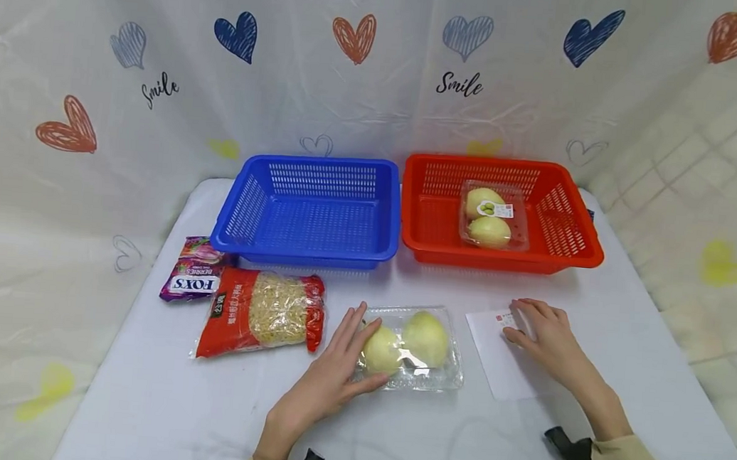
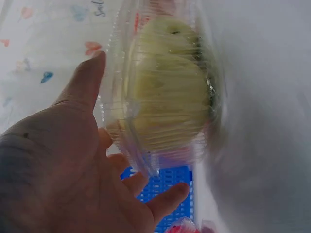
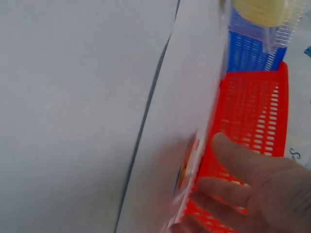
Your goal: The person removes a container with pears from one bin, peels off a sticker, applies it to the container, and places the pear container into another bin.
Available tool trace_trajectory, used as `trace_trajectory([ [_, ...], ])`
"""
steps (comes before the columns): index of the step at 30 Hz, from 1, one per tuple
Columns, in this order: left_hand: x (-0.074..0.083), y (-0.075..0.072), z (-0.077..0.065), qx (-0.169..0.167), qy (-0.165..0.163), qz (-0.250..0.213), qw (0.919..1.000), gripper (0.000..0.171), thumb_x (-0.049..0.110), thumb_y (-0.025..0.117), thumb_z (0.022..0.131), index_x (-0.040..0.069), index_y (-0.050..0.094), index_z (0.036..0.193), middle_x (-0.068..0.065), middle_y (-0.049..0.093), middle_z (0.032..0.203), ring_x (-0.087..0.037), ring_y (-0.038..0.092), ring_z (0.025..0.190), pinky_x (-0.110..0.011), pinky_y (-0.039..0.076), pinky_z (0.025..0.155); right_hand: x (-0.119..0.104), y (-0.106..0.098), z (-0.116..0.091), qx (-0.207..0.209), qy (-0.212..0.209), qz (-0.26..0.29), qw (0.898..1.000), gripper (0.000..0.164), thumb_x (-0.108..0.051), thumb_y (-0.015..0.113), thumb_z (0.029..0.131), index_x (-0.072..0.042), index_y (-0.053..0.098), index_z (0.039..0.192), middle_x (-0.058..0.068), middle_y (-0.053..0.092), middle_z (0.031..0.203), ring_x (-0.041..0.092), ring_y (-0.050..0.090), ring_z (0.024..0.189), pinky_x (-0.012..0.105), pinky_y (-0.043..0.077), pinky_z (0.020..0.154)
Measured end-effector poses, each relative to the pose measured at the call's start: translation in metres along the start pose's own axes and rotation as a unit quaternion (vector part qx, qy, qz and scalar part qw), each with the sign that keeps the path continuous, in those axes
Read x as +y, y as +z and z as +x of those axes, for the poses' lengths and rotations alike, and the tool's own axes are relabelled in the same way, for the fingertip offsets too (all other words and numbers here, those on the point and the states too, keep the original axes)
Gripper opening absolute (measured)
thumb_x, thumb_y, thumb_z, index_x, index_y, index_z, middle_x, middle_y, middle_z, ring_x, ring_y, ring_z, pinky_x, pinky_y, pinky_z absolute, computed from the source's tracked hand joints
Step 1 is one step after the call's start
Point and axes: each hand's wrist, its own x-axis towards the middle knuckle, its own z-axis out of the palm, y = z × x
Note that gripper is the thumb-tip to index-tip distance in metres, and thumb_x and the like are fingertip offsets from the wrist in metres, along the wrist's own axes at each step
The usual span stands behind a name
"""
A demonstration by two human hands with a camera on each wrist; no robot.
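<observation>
A clear plastic box (image 1: pixel 452 378) with two pale yellow-green round fruits (image 1: pixel 426 339) sits at the front middle of the table. My left hand (image 1: pixel 327 380) lies at its left end, fingers spread and fairly straight, thumb along the near edge. In the left wrist view the box (image 2: pixel 165 97) stands close in front of the palm. Right of it is a white sheet of paper (image 1: pixel 505 368) with small red print at the far edge. Over that far end hovers my right hand (image 1: pixel 549 346), thumb and fingers apart around a small label (image 3: pixel 187 165).
A blue basket (image 1: pixel 303 254) and a red basket (image 1: pixel 501 261) stand side by side at the back. The red one holds another box of two fruits (image 1: pixel 489 231). At left lie a red bag of pasta (image 1: pixel 266 312) and a purple Fox's Berries bag (image 1: pixel 194 269).
</observation>
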Motion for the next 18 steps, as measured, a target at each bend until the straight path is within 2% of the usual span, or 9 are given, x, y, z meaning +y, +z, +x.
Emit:
trace_trajectory([
  [3,-0.003,-0.001,-0.001,-0.002,-0.003,0.005,1.0,0.087,0.057,0.065,0.095,0.027,0.023,0.165,0.002,0.001,0.176,-0.026,0.002,0.164,-0.059,0.021,0.128,-0.002,0.005,0.006,0.003,-0.005,-0.017,1.0,0.061,-0.026,0.079,0.09,0.009,0.056,0.135,0.033,0.054,0.137,0.055,0.045,0.121,0.069,0.043,0.103],
  [6,-0.003,0.0,-0.001,0.001,0.001,0.007,1.0,0.087,0.056,0.066,0.094,0.026,0.024,0.164,0.001,0.003,0.176,-0.028,0.004,0.164,-0.06,0.021,0.128,-0.006,0.007,0.006,0.006,0.009,-0.035,0.999,0.054,-0.022,0.079,0.089,0.006,0.059,0.13,0.033,0.057,0.133,0.055,0.05,0.118,0.071,0.047,0.099],
  [9,-0.001,0.0,-0.002,0.007,0.008,0.02,0.9997,0.087,0.055,0.066,0.095,0.024,0.025,0.164,-0.003,0.005,0.176,-0.031,0.007,0.163,-0.059,0.023,0.128,-0.01,0.007,0.002,0.008,0.027,-0.029,0.999,0.047,-0.019,0.079,0.089,0.004,0.059,0.125,0.032,0.059,0.129,0.054,0.052,0.116,0.071,0.049,0.097],
  [14,0.003,-0.006,0.0,0.004,0.01,0.047,0.9988,0.086,0.056,0.065,0.095,0.021,0.026,0.163,-0.005,0.006,0.176,-0.034,0.01,0.163,-0.06,0.027,0.126,-0.011,0.011,0.004,0.041,0.002,-0.005,0.999,0.039,-0.009,0.081,0.086,0.004,0.058,0.114,0.027,0.061,0.116,0.047,0.051,0.109,0.064,0.049,0.098],
  [16,0.004,-0.007,0.0,-0.002,0.008,0.047,0.9989,0.086,0.057,0.064,0.096,0.021,0.025,0.164,-0.004,0.005,0.176,-0.032,0.008,0.163,-0.06,0.027,0.126,-0.008,0.012,0.006,0.046,-0.006,0.002,0.999,0.037,-0.006,0.081,0.085,0.004,0.057,0.111,0.025,0.061,0.111,0.043,0.053,0.106,0.061,0.05,0.096],
  [18,0.005,-0.006,0.001,-0.003,0.008,0.044,0.999,0.086,0.057,0.064,0.095,0.021,0.025,0.164,-0.004,0.005,0.176,-0.031,0.008,0.163,-0.06,0.027,0.126,-0.006,0.011,0.006,0.038,0.003,0.008,0.999,0.039,-0.006,0.081,0.085,0.004,0.056,0.114,0.023,0.061,0.107,0.039,0.054,0.101,0.057,0.053,0.091],
])
